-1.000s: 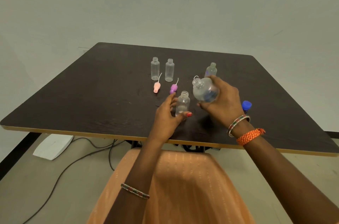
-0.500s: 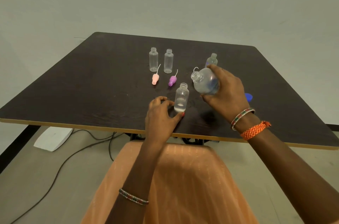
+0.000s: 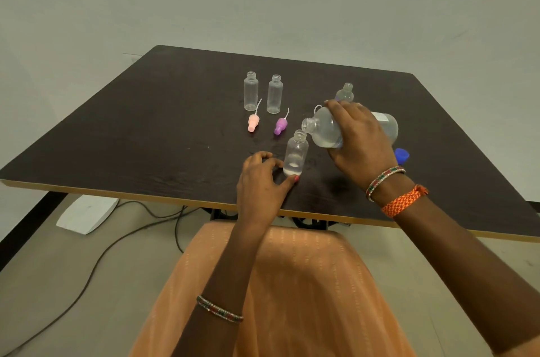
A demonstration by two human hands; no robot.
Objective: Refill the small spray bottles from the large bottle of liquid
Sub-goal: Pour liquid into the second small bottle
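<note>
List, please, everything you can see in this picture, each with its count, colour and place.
table: 1, dark brown.
small bottles: 4, clear, uncapped; two at the back, one near the front, one behind the right hand.
spray tops: 2, pink and purple, lying on the table.
large bottle: 1, clear, tilted over the front small bottle.
cap: 1, blue.
left hand: steadies the front bottle's base.
right hand: holds the large bottle.

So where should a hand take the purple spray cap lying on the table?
Pinch the purple spray cap across its wide body, coming from above. It lies on its side, its thin tube pointing away towards the two empty bottles; the tube looks too slender and bendy to hold.
</note>
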